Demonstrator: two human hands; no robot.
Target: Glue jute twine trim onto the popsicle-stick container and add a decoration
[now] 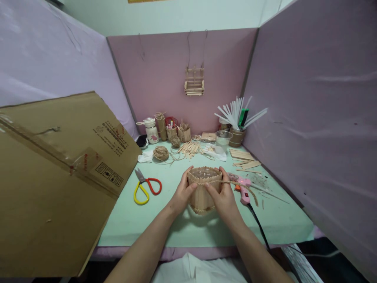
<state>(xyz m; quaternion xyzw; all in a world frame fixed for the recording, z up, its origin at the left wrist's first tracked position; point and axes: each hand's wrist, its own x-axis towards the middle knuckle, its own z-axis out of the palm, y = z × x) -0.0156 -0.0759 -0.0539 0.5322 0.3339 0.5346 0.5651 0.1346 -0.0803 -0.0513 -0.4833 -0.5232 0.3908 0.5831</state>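
A round cup covered with upright wooden sticks (pixel 203 198) is held between both hands above the front of the table, its open top tilted toward the camera. My left hand (pixel 183 193) grips its left side, thumb on the front near the rim. On the right side my right hand (pixel 224 196) grips it, thumb also on the front. A twine strand (pixel 235 182) runs across the cup's upper front under the thumbs and trails off to the right, past a pink glue gun (pixel 245 192).
Red-and-yellow scissors (pixel 143 184) lie left of the hands. A large cardboard sheet (pixel 64 177) leans at left. Behind are a twine ball (pixel 161 153), loose sticks (pixel 190 148), a clear cup (pixel 223 139) and a pot of white glue sticks (pixel 237 137). The gun's black cord (pixel 259 226) hangs over the front edge.
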